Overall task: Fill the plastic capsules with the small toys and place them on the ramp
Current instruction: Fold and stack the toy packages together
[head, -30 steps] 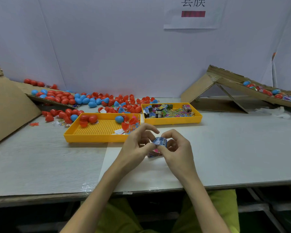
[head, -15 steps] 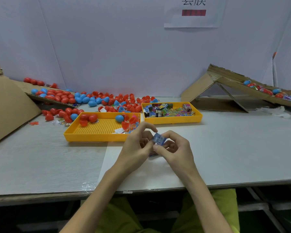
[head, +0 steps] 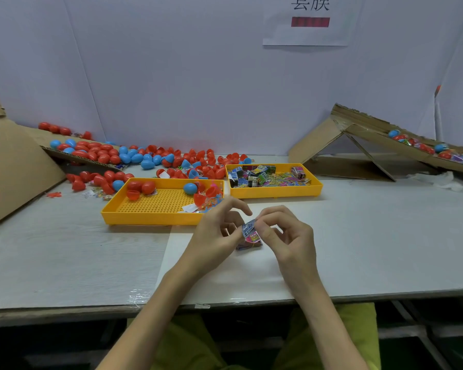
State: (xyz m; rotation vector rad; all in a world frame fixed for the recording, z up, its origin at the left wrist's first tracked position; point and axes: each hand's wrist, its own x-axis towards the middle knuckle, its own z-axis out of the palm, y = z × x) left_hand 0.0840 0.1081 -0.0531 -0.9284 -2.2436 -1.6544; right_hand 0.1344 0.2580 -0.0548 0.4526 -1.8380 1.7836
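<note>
Fingers (head: pixel 277 211) of both hands are curled in a pinch on one toy packet (head: pixel 250 231). The left hand (head: pixel 214 236) takes its left edge between thumb and forefinger. The right hand (head: pixel 292 236) takes its upper right edge. The other fingers are loosely bent and hold nothing.

The table (head: pixel 64 257) carries all stock. The cardboard ramp (head: pixel 372 132) stands at the far right, well apart from the hands, with several capsules lying along its slope. The perforated tray (head: pixel 150 219) sits just beyond the left hand and holds a few red and blue capsule halves. The toy tray (head: pixel 275 193) beside it is filled with packets. Loose capsules (head: pixel 102 156) lie heaped at the back left.

The packet is held just above the table, in front of both trays. A second dark item lies under it, and its nature cannot be told.

Assessment: the packet looks light, thin and pliable, and its printed film is probably slick. It should be held by the edges and folded or rolled small enough to enter a capsule half. The capsule shells look rigid and smooth and will roll, so they should be gripped round the middle.
</note>
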